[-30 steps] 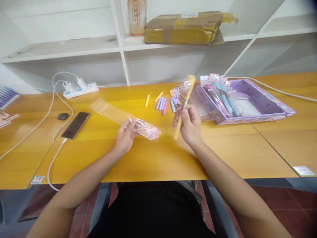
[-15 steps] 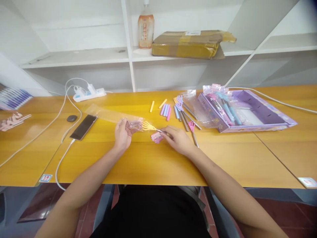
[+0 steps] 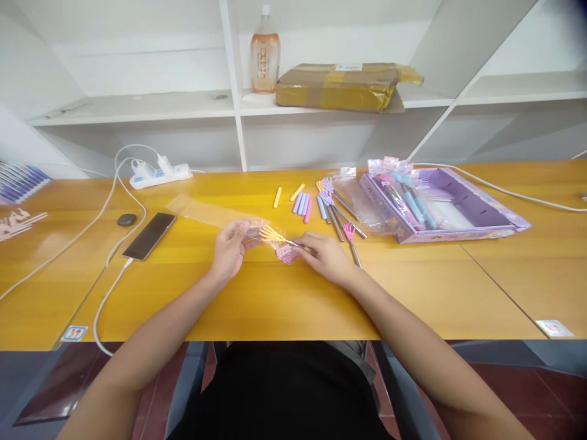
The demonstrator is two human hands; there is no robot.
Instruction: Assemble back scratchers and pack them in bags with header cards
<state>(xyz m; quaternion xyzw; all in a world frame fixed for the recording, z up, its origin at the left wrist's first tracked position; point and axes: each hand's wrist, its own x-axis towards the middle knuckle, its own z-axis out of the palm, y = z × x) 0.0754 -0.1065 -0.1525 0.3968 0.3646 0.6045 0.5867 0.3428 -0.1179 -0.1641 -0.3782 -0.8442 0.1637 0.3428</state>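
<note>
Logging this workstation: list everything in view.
Scratcher: one, yellow, right hand
Bag: one, clear, left hand
Printed pieces: unclear, pink, between hands
Loose scratchers: several, mixed, centre right
Short sticks: several, mixed, centre
Tray: one, purple, right
Wrapped items: several, pink and blue, tray's left end
Phone: one, dark, left
Small object: one, black, beyond phone
Power strip: one, white, back left
Cables: several, white, both sides
Bottle: one, orange, white shelf
Carton: one, brown, beside bottle
Thin sticks: many, bluish, far left
Small pieces: several, pink, far left
Labels: two, white, front edge
Table: one, yellow, centre
Floor: one, red, bottom
Shirt: one, black, bottom
Arms with hands: two, bare, foreground
</note>
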